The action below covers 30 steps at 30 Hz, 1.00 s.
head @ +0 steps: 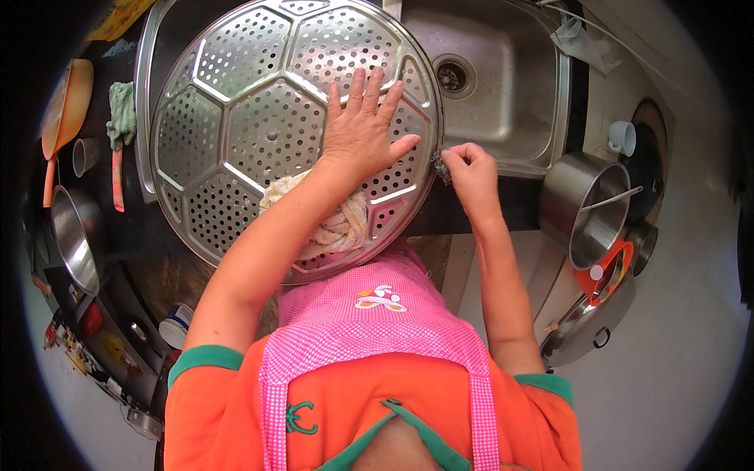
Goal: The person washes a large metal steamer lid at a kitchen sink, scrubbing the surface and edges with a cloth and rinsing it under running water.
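A large round perforated metal steamer tray [274,118] lies across the counter's front and the sink's left part. My left hand [365,126] is spread flat on its upper face, fingers apart and pointing away from me. Pinched in the fingers of my right hand [471,176] is a grey metal scouring pad [440,167], at the tray's right rim. A crumpled yellowish-white cloth [339,226] rests on the near part of the tray, partly hidden under my left forearm.
Right of the tray is a steel sink basin [495,112] with a drain [453,76]. A steel pot [565,206], a white cup [621,138] and an orange basket [595,282] stand farther right. At left are an orange strainer [73,109], a plastic cup [85,157] and a metal bowl [76,235].
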Available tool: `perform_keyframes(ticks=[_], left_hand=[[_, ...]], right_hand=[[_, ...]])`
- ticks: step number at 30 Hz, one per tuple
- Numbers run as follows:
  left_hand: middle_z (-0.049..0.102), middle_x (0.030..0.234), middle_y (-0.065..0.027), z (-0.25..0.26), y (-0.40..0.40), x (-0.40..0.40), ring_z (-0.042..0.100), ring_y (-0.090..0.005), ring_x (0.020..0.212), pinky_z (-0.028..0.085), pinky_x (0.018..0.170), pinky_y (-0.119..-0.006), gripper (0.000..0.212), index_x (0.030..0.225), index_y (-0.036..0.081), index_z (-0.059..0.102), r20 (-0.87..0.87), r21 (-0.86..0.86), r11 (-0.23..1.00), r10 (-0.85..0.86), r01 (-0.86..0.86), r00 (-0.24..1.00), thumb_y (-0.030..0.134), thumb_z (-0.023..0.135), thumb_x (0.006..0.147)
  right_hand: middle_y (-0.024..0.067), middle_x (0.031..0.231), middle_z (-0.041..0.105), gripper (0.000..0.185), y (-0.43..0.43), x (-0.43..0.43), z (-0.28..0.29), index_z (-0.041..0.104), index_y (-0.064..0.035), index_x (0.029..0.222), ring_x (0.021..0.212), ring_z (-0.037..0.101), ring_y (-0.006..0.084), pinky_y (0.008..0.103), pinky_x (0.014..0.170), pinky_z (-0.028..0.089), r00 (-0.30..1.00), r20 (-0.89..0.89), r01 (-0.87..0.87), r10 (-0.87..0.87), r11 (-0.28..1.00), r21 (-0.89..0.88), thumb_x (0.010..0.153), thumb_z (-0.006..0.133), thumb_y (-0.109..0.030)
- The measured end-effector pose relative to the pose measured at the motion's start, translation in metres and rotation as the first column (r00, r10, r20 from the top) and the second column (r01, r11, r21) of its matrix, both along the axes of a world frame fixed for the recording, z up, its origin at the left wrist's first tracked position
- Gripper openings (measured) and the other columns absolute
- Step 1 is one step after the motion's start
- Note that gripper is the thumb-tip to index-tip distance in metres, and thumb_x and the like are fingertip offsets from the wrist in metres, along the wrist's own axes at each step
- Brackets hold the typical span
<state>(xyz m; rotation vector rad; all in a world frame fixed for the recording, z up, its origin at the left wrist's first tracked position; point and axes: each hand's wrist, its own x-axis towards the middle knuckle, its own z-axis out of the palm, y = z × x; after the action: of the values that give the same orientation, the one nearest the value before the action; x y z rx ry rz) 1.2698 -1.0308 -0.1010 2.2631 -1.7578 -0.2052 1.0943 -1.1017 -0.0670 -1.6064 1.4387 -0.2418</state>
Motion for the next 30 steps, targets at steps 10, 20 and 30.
perform_keyframes(ticks=[10,20,30], left_hand=[[0.024,0.145,-0.0151,-0.001,0.003,0.003,0.016,-0.0331,0.136,0.008,0.107,-0.056,0.08,0.139,0.015,0.034,-0.032,0.011,1.0,0.016,-0.016,0.999,0.061,0.051,0.076],[0.024,0.146,-0.0153,0.002,0.003,0.0,0.015,-0.0337,0.136,0.008,0.107,-0.055,0.079,0.139,0.015,0.033,-0.033,0.011,1.0,-0.01,0.011,0.999,0.062,0.049,0.077],[0.023,0.146,-0.016,0.001,-0.007,0.002,0.015,-0.0344,0.136,0.008,0.107,-0.056,0.079,0.14,0.015,0.031,0.011,-0.019,1.0,-0.022,0.022,1.0,0.062,0.047,0.078]], right_hand=[[0.0237,0.081,0.055,0.014,0.011,0.01,-0.009,0.051,0.0032,0.08,0.076,0.052,0.0424,0.0466,0.068,0.042,0.968,-0.151,-0.237,0.199,0.923,-0.303,0.079,0.057,-0.01],[0.025,0.079,0.056,0.012,-0.048,0.046,-0.023,0.052,0.0011,0.079,0.077,0.053,0.0433,0.0506,0.069,0.043,0.878,-0.354,-0.458,0.323,0.782,-0.423,0.081,0.048,-0.01],[0.0221,0.084,0.054,0.009,-0.058,0.052,-0.021,0.049,-0.0006,0.082,0.079,0.053,0.0429,0.0503,0.07,0.043,0.908,-0.308,-0.411,0.282,0.736,-0.538,0.082,0.051,-0.01]])
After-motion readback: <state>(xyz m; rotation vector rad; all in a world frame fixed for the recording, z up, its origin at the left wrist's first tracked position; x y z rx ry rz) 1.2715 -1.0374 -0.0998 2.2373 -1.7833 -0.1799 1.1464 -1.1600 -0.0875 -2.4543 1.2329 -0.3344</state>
